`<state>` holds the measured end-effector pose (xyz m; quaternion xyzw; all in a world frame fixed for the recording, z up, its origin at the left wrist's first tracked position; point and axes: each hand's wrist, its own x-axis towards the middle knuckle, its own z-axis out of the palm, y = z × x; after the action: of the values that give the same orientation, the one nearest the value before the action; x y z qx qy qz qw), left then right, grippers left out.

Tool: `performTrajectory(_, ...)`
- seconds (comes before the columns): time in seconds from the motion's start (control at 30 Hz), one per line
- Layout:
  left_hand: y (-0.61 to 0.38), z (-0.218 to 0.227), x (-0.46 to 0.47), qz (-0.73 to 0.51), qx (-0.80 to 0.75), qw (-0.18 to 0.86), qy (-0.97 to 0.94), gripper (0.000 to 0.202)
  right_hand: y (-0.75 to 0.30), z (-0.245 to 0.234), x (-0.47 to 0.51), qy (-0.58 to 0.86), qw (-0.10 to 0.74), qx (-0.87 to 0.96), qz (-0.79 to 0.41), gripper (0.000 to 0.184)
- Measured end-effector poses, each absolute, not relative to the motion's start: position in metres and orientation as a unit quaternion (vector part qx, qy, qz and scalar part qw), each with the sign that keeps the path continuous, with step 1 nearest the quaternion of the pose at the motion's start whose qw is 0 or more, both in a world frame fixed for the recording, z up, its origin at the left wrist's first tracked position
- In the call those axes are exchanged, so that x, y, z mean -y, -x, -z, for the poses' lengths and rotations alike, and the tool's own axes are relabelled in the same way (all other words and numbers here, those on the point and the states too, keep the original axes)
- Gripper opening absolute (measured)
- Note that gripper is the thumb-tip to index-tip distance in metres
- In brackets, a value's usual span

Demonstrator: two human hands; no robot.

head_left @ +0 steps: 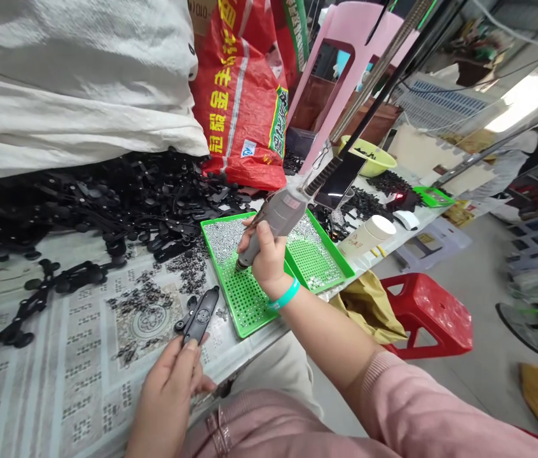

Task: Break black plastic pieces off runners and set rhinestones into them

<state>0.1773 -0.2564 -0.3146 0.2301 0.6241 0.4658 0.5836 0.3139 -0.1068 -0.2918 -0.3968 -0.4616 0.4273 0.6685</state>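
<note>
We have, clasped in our right hand (269,257), a power screwdriver (287,207), tip down at the green tray (248,327) beneath that grip; pinched in our left hand (173,375), a black part (200,317); step, seemingly picking up screws (225,240); next, probably, a steady lift called for.

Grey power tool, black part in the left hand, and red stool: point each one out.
Grey power tool (283,213): head view, on the middle of its casing.
Black part (201,315): head view, on its flat upper face.
Red stool (441,319): head view, on its seat.
</note>
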Motion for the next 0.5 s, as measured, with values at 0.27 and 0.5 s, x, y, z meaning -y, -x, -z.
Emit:
performTrajectory(0.27, -0.1773, 0.3157, 0.2581, -0.438, -0.618, 0.619, -0.206, 0.032, -0.3133, 0.2979, 0.1026, 0.376, 0.677, 0.454, -0.440, 0.040)
performTrajectory(0.5, -0.1777, 0.3130, 0.2588, -0.430, -0.624, 0.609, -0.233, 0.029, -0.3128, 0.2982, 0.1054, 0.365, 0.679, 0.458, -0.443, 0.039)
